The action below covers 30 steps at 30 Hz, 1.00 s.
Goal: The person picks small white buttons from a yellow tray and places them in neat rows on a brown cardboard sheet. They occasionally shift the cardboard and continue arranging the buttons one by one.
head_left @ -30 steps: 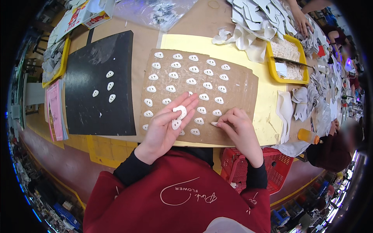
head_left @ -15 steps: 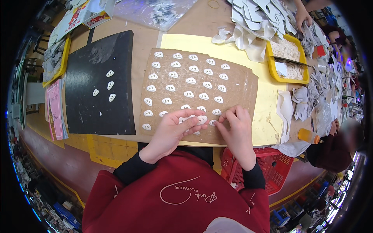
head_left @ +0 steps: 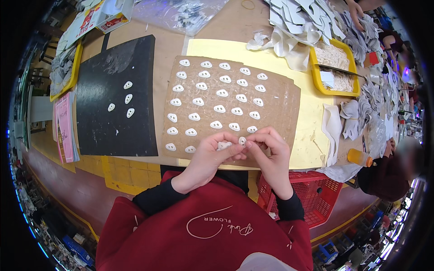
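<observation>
Several small white rounded-triangular pieces, each with two dark holes like a snout, lie in rows on a brown cardboard sheet (head_left: 280, 113). At the sheet's near edge my left hand (head_left: 213, 156) is closed round white snout-shaped pieces (head_left: 224, 145), partly hidden by its fingers. My right hand (head_left: 272, 156) pinches a single snout-shaped piece (head_left: 242, 140) with thumb and forefinger. That piece touches or nearly touches my left fingertips, so whether both hands grip it is unclear. Just above my right fingers lies another piece (head_left: 252, 129), partly covered.
Left of the cardboard is a black board (head_left: 104, 131) bearing several matching pieces (head_left: 128, 85). Yellow paper (head_left: 312, 131) spreads beneath the cardboard. A yellow tray (head_left: 316, 86) of pale pieces stands at far right, by white scraps (head_left: 294, 18). Another person's hand (head_left: 356, 16) is beyond it.
My right hand has shifted slightly left with its piece, and the fingertips of both hands have come together. The pieces in my left hand have turned and sit lower.
</observation>
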Tool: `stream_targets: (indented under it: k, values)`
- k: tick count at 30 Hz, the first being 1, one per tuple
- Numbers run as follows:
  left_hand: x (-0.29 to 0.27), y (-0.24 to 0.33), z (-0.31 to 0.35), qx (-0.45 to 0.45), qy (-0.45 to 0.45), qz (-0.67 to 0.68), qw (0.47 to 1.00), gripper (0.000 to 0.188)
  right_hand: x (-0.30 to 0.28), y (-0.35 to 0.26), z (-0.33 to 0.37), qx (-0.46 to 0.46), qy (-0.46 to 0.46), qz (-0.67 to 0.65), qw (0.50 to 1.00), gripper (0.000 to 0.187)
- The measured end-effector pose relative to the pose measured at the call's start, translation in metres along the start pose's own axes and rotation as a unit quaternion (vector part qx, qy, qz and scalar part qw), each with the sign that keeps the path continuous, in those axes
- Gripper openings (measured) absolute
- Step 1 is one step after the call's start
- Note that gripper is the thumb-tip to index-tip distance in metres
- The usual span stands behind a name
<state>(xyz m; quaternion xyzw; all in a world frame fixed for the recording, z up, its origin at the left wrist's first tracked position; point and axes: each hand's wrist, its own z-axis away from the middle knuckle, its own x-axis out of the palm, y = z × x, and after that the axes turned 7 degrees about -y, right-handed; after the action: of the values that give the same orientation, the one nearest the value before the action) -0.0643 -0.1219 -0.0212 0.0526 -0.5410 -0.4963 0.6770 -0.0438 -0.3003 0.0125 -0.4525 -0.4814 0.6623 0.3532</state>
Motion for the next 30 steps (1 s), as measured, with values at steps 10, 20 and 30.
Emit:
stream_targets:
  k: [10,20,30]
  values:
    - [-0.008,0.026,0.011,-0.037,0.052,0.075,0.995,0.022,-0.030,0.000,-0.005,0.020,-0.046,0.154,0.987,0.005]
    - [-0.039,0.068,0.029,0.065,0.048,0.135,0.987,0.046,-0.001,0.029,0.019,-0.063,-0.059,0.294,0.952,0.009]
    - [-0.010,0.056,0.019,-0.026,0.065,0.081,0.994,0.042,0.011,0.029,0.028,-0.091,0.048,0.366,0.925,0.013]
